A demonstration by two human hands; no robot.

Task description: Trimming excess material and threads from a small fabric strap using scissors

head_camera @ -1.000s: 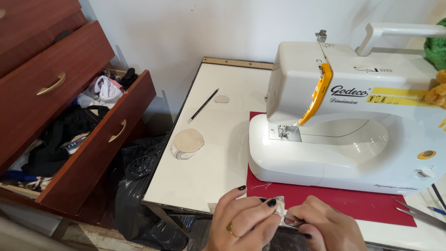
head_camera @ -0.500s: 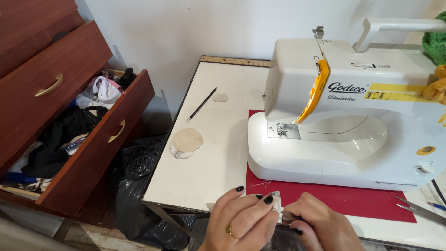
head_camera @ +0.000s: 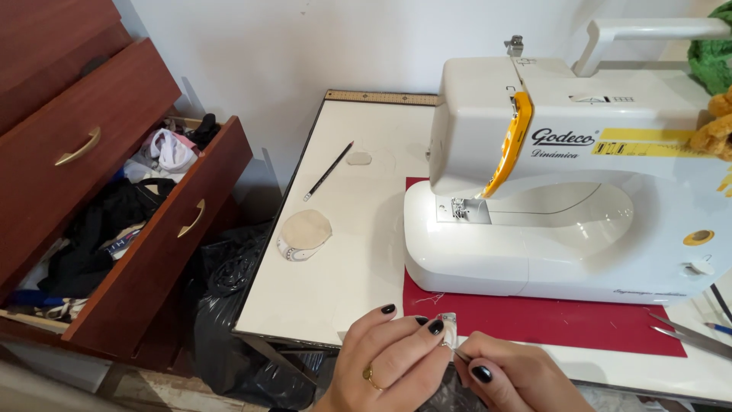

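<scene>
A white table (head_camera: pixel 343 252) stands against a pale wall, with a red mat (head_camera: pixel 549 320) under a white sewing machine (head_camera: pixel 564 191) on its right half. On the bare left part lie a pencil (head_camera: pixel 328 172), a round cream pad (head_camera: pixel 303 234) and a small pale disc (head_camera: pixel 358 159); a ruler (head_camera: pixel 381 97) runs along the far edge. To the left, a dark wooden dresser has an open drawer (head_camera: pixel 152 252) stuffed with clothes, and black bags (head_camera: pixel 229 305) sit on the floor beside it. At the near edge, the left hand (head_camera: pixel 393 358) pinches a small white piece (head_camera: pixel 449 329) between thumb and fingertips, closed on it. The right hand (head_camera: pixel 518 374) meets it from the right, fingers together at the piece's lower edge.
</scene>
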